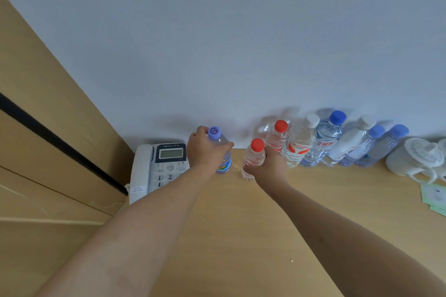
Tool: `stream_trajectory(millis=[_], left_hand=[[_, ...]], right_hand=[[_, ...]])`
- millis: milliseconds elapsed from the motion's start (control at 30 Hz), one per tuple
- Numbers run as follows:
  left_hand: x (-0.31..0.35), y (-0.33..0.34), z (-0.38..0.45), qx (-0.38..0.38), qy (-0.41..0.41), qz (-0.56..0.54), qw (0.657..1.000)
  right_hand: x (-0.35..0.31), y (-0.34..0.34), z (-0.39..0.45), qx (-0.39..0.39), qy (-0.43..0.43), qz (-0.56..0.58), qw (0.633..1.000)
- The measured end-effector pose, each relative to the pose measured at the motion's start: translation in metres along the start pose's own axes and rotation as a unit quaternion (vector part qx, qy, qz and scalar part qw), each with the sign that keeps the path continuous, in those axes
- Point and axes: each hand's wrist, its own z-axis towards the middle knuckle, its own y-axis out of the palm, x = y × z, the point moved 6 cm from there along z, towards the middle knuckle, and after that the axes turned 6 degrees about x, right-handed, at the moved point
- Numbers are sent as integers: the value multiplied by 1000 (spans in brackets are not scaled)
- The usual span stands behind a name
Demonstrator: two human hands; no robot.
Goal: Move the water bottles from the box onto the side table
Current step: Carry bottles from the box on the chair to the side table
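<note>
Both arms reach out over the wooden desk [241, 236] toward the white wall. The left hand [205, 149] has its fingers curled round the upper part of a purple-capped bottle [223, 152], which stands upright on the desk just beside the white telephone [156, 169]; that grip is closed on the bottle, thumb pointing toward the right. The right hand [268, 166] wraps round the body of a small red-capped bottle [253, 159], whose base is at the desk surface, though I cannot tell whether it is fully resting there. Just behind and to the right of it a row of bottles lines the wall: a second red-capped bottle [277, 137], a white-capped bottle with a red label [300, 144], a blue-capped bottle [325, 137], another white-capped bottle [350, 142], and two more blue-capped ones [386, 144], standing close together, several touching. At the far right end sits a white teapot [415, 157], and near it some pale green cards [434, 198] lie flat on the desk. A tan wooden panel [48, 128] runs along the left side.
</note>
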Motion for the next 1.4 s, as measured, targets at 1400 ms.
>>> stream_trajectory(millis=[1400], left_hand=[[23,31,24,-84,27,-76,993]], right_hand=[[-86,-27,53,31,-235,-268,934]])
